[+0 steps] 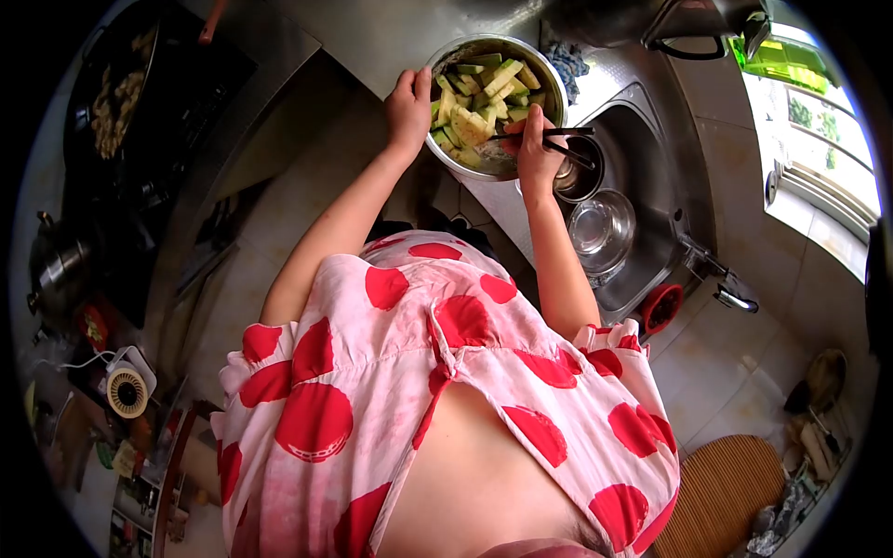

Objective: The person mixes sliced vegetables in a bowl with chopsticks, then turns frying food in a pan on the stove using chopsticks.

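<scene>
Well, my left grip (409, 112) holds a round, shiny metal bowl (502, 167) of pale-green, angular vegetable pieces (473, 126) by its rim; my right grip (537, 153) clasps slim, dark chopsticks (569, 132).

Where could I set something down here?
Probably on the bare metal counter left of the bowl, beyond the left hand. Right of it is crowded: a blue cloth, then the sink holding a dark pot and a shiny dish.
</scene>
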Demonstrator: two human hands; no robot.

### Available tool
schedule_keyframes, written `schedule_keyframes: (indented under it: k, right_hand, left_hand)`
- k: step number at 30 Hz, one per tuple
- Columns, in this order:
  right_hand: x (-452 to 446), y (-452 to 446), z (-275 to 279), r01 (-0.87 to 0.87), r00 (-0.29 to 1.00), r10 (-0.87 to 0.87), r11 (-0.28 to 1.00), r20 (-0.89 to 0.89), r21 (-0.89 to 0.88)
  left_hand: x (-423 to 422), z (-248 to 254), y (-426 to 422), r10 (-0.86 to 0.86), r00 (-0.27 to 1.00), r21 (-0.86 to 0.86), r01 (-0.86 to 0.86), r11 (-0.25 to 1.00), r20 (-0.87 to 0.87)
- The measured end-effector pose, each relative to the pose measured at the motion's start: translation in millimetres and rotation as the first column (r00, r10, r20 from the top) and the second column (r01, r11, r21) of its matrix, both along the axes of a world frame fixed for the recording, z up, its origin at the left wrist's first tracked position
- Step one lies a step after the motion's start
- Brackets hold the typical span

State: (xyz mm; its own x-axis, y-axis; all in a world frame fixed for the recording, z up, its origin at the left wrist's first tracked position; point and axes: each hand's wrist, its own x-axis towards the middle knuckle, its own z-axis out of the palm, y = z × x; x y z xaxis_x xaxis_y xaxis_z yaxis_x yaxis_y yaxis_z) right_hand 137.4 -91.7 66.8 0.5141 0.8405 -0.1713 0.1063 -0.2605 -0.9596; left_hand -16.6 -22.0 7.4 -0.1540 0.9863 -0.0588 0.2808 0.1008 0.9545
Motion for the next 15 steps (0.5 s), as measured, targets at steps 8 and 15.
schedule_keyframes:
  k: [8, 15]
  right_hand:
    - [-8, 28, 45, -0.163, 0.986, 0.169, 0.953, -0.003, 0.256]
    - [24, 36, 19, -0.460, 0.804, 0.461, 0.882, 0.376, -0.098]
  left_hand:
    - [0, 3, 1, 0.007, 1.000, 0.032, -0.008, 0.999, 0.009]
    - [1, 3, 3, 0.016, 0.999, 0.004, -0.016, 1.000, 0.044]
